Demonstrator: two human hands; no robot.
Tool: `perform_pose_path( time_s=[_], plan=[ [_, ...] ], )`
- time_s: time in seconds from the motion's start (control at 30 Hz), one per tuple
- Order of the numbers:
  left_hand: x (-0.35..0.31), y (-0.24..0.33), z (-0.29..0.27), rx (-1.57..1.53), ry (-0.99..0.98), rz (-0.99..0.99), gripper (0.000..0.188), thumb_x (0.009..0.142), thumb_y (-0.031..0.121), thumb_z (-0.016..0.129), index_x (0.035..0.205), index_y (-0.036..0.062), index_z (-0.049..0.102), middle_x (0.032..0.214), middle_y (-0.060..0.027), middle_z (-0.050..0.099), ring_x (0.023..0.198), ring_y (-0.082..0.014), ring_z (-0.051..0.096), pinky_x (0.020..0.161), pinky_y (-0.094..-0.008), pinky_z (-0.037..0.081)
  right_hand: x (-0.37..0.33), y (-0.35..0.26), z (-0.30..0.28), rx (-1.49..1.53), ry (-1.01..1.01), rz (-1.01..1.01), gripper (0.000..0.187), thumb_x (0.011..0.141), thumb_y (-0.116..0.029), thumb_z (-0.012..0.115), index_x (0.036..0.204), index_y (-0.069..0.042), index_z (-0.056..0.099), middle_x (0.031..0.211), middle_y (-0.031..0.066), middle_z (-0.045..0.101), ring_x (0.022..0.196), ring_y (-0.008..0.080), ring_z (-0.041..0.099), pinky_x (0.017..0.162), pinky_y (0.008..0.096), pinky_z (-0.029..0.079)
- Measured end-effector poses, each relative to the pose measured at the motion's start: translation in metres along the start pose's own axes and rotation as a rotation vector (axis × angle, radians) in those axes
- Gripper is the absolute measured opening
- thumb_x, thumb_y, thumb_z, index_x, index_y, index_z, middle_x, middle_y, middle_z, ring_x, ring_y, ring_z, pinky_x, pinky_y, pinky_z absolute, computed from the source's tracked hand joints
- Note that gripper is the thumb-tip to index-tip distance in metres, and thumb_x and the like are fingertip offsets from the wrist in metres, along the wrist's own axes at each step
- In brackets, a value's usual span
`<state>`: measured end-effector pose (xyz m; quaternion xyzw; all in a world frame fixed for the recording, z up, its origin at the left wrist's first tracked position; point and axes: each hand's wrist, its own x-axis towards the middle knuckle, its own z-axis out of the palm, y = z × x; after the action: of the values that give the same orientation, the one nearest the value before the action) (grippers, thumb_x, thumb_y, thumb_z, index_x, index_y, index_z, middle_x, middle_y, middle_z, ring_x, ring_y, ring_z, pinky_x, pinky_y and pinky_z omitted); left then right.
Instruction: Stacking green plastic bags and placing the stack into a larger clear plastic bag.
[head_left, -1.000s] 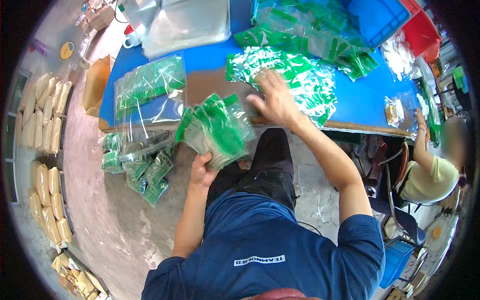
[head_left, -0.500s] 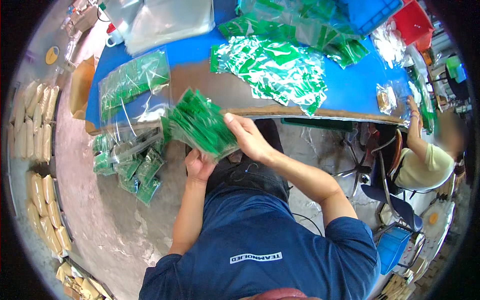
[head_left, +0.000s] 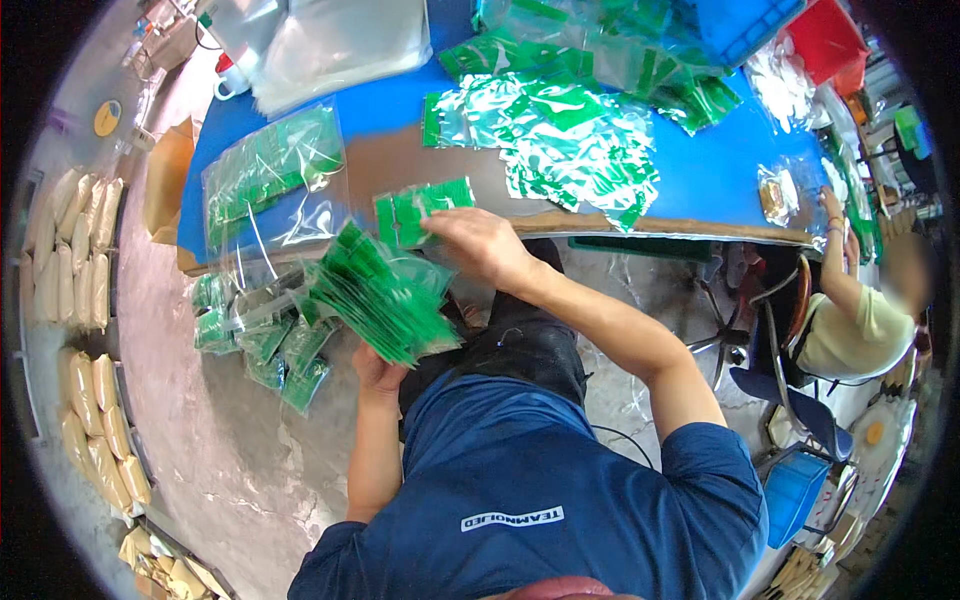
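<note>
My left hand [head_left: 378, 368] grips the lower end of a fanned stack of green packets [head_left: 385, 295] in clear plastic, held in front of the table edge. My right hand [head_left: 485, 245] has its fingertips closed on a green packet [head_left: 405, 212] lying at the brown table edge. The thumb is partly hidden. To the left, a large clear bag [head_left: 275, 170] with rows of green packets lies on the table, its lower end reaching the edge. Below it hang several smaller bagged green packets [head_left: 300, 355].
The blue table [head_left: 700, 180] carries a loose pile of shiny green packets [head_left: 580, 145], clear bags [head_left: 340, 50], a blue crate [head_left: 745, 25] and a white mug [head_left: 232, 78]. A co-worker [head_left: 855, 325] sits at the right. Tan sacks [head_left: 100, 420] stand at the left.
My right hand has left the stack and moved up to the table edge, where a green packet now lies. The stack in my left hand has tipped lower and fanned out.
</note>
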<state>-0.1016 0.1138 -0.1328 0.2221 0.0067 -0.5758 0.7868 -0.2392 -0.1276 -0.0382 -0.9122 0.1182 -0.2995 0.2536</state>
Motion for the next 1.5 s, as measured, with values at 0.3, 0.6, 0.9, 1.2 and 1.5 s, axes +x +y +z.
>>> perform_pose_path(
  time_s=[0.3, 0.6, 0.9, 1.2, 1.5],
  plan=[
    [0.04, -0.01, 0.019, 0.019, -0.191, -0.021, 0.053, 0.09, 0.025, 0.066, 0.136, 0.0028, 0.053, 0.132, -0.0132, 0.061, 0.122, -0.0293, 0.057, 0.11, -0.0442, 0.042, 0.037, 0.007, -0.046, -0.133, 0.249, 0.436, 0.045, 0.091, -0.033, 0.07, 0.117, 0.003, 0.061, 0.098, 0.0215, 0.07, 0.086, 0.0405, 0.067, 0.082, 0.0435, 0.054],
    [0.033, -0.012, 0.064, -0.025, -0.217, -0.058, 0.056, 0.08, 0.017, 0.077, 0.131, 0.0032, 0.058, 0.13, -0.01, 0.063, 0.123, -0.0281, 0.057, 0.108, -0.0455, 0.043, 0.045, 0.136, -0.099, -0.694, 0.431, 0.001, 0.034, 0.093, -0.016, 0.063, 0.12, 0.002, 0.057, 0.108, 0.0255, 0.067, 0.094, 0.0394, 0.066, 0.076, 0.0439, 0.056],
    [0.081, 0.007, 0.136, 0.156, -0.172, 0.057, 0.059, 0.077, 0.005, 0.076, 0.133, 0.0044, 0.056, 0.126, -0.0079, 0.062, 0.118, -0.0221, 0.059, 0.101, -0.0376, 0.049, 0.036, -0.016, -0.074, 0.58, -0.083, 0.386, 0.082, 0.085, -0.044, 0.076, 0.139, 0.008, 0.043, 0.132, 0.0266, 0.056, 0.129, 0.0315, 0.053, 0.109, 0.0386, 0.04],
    [0.151, 0.062, 0.165, 1.476, -0.472, 0.535, 0.116, 0.066, 0.014, 0.091, 0.156, 0.002, 0.018, 0.144, -0.0129, 0.047, 0.134, -0.0234, 0.046, 0.112, -0.0376, 0.037, 0.053, 0.027, -0.051, 0.424, -0.049, 0.279, 0.117, 0.064, -0.024, 0.092, 0.152, 0.003, 0.018, 0.146, 0.0267, 0.041, 0.138, 0.0347, 0.043, 0.114, 0.0407, 0.035],
    [0.155, 0.057, 0.159, 1.026, -0.485, 0.472, 0.127, 0.066, 0.01, 0.092, 0.16, 0.011, 0.006, 0.15, -0.0123, 0.041, 0.139, -0.0229, 0.041, 0.117, -0.0383, 0.033, 0.053, 0.017, -0.03, 0.343, 0.106, 0.188, 0.101, 0.066, -0.023, 0.09, 0.143, -0.001, 0.029, 0.132, 0.0273, 0.053, 0.121, 0.0422, 0.057, 0.103, 0.0456, 0.046]
  ],
)
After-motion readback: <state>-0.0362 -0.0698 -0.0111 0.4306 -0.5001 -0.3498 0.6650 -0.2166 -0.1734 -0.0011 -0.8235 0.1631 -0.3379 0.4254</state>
